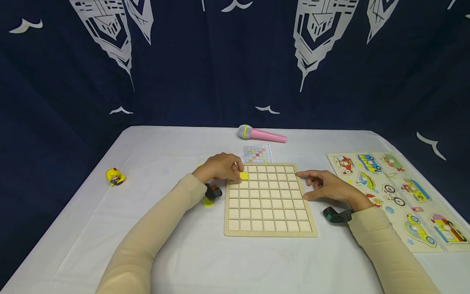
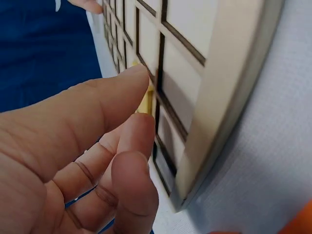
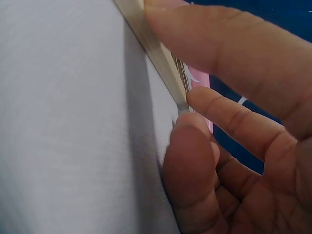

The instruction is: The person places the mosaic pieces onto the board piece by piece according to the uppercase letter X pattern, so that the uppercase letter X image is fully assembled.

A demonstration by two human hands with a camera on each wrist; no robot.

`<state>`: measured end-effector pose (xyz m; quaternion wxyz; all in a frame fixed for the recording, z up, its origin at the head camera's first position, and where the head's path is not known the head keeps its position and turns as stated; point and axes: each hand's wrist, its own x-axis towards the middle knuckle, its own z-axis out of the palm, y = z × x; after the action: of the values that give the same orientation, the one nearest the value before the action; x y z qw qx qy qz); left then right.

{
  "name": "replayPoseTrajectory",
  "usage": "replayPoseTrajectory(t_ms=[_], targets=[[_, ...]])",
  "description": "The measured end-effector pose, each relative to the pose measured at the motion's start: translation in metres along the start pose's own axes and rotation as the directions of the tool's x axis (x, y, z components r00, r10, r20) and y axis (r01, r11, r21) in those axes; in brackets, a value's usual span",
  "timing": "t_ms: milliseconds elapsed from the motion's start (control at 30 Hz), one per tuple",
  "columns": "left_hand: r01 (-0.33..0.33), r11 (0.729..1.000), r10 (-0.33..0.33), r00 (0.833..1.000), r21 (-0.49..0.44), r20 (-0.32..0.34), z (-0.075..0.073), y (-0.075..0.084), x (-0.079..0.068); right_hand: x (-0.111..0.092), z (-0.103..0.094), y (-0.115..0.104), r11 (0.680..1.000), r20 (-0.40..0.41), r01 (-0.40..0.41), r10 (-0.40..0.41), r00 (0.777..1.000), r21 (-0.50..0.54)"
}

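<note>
A pale wooden grid board (image 1: 270,234) lies flat on the table between both hands, its square cells mostly bare. At its upper left, my left hand (image 1: 222,166) pinches a yellow square tile (image 1: 244,175) between thumb and finger, right over a cell. In the left wrist view, the yellow tile (image 2: 145,102) shows between the fingertips, partly hidden by the thumb. My right hand (image 1: 327,185) touches the board's right edge with thumb and index finger set apart. Seen from the right wrist, the thumb lies along the board's rim (image 3: 161,63).
Yellow pieces (image 1: 208,202) lie partly hidden under the left wrist. Behind the board are a printed colour-grid card (image 1: 257,154) and a pink toy microphone (image 1: 268,135). A vehicle picture puzzle (image 1: 394,204) lies at the right, and a small yellow-haired figurine (image 1: 115,177) at the left.
</note>
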<state>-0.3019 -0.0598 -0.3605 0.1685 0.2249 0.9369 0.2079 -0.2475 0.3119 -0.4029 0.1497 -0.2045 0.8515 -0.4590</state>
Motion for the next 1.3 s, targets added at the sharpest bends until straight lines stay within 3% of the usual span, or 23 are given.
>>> replayPoseTrajectory(t_ms=[333,500,733,1033,1300], targets=[[-0.035,0.992,0.032,0.999,-0.125,-0.027,-0.013,-0.013,-0.023,0.0,-0.001,-0.002,1.0,-0.008,-0.006,0.006,1.0,-0.024],[-0.101,0.969,0.082,0.992,-0.225,-0.092,-0.021,-0.028,-0.034,0.0,-0.001,-0.002,1.0,0.0,0.002,-0.002,1.0,-0.016],[-0.184,0.943,0.146,0.978,-0.278,-0.151,-0.027,-0.055,-0.041,-0.001,-0.001,-0.003,1.0,-0.007,0.001,-0.001,1.0,-0.025],[-0.114,0.945,0.083,0.99,-0.308,-0.11,-0.024,-0.08,-0.036,-0.003,-0.002,0.001,1.0,0.002,0.013,-0.013,1.0,-0.021],[-0.013,0.961,-0.006,0.998,-0.275,-0.069,-0.02,-0.085,-0.037,-0.002,-0.001,0.0,0.999,0.007,0.014,-0.014,1.0,-0.038]])
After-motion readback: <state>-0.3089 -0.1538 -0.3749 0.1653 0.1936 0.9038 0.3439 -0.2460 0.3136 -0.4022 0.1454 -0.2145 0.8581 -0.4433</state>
